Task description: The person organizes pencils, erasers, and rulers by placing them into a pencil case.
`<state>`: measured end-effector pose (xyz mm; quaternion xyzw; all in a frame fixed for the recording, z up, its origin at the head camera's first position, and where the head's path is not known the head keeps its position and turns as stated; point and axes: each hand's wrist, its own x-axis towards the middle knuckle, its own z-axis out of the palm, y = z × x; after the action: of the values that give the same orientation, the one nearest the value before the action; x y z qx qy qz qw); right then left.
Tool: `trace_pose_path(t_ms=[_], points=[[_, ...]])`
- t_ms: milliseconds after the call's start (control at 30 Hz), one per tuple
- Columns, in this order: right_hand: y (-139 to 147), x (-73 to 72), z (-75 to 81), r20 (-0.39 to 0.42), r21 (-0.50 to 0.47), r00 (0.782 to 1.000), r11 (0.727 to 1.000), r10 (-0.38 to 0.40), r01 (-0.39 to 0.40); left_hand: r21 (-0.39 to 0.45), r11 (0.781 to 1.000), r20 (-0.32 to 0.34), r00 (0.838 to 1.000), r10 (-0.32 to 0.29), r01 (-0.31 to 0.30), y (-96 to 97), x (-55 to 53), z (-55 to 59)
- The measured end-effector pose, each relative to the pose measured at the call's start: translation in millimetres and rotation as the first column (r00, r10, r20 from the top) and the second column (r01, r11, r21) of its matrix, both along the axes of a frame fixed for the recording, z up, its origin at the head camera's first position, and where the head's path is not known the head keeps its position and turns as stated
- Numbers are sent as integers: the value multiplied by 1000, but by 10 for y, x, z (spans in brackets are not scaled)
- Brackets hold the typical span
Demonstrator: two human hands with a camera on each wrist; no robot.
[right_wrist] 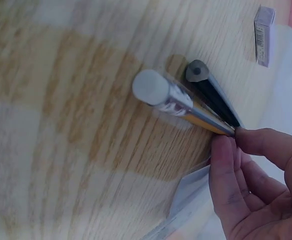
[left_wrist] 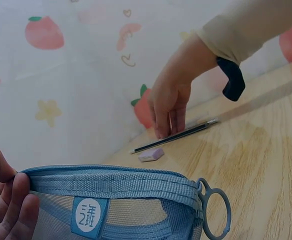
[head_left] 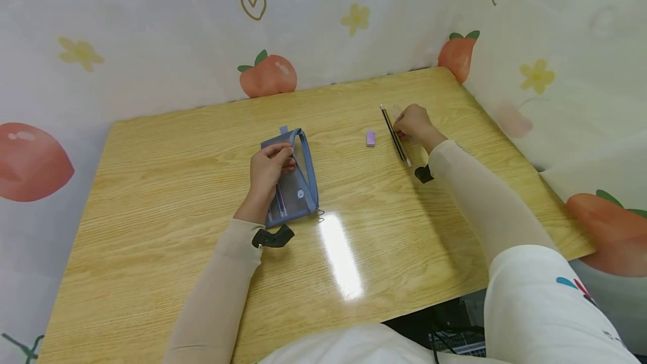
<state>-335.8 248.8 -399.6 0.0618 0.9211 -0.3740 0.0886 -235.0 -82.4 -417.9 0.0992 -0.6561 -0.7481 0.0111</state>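
My left hand (head_left: 270, 167) pinches the upper edge of a blue mesh pencil case (head_left: 290, 190), whose zipped mouth gapes along its right side. In the left wrist view the case shows a round white label (left_wrist: 88, 214) and a ring (left_wrist: 217, 212) on its zip end. On the right, my right hand (head_left: 413, 121) pinches a yellow-and-black striped pencil (right_wrist: 201, 117) with a white eraser tip between thumb and fingers. A black pencil (right_wrist: 213, 95) lies right beside it. Under the right hand, a clear plastic piece (right_wrist: 191, 195) is partly hidden.
A small purple eraser (head_left: 370, 139) lies on the wooden table (head_left: 172, 184), left of the pencils. A printed white curtain (head_left: 167, 32) stands along the table's back and right edges. Dark cables (head_left: 457, 330) show below the front edge.
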Motion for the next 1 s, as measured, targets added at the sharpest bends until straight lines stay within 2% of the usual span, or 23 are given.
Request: trace_pose_path(t_ms=[267, 367, 500, 567, 800, 1000], points=[[-7, -21, -23, 7, 83, 1000, 996, -27, 26, 35, 999, -29, 999, -33, 34, -50, -111, -191], [-8, -34, -44, 2, 102, 999, 994, -33, 32, 15, 1000, -26, 999, -20, 20, -28, -83, -141], [0, -55, -55, 9, 98, 999, 995, -35, 34, 7, 1000, -8, 1000, -3, 3, 6, -6, -9], [-2, -58, -47, 12, 99, 999, 995, -33, 32, 15, 1000, 2, 1000, -12, 11, 1, 2, 11], [-11, -57, -40, -2, 104, 1000, 994, -18, 18, 4, 1000, 7, 1000, -21, 21, -7, -7, 13], [-65, -32, -38, -18, 173, 1000, 984, -26, 29, -15, 1000, -3, 1000, -4, 4, -6, -7, -15]])
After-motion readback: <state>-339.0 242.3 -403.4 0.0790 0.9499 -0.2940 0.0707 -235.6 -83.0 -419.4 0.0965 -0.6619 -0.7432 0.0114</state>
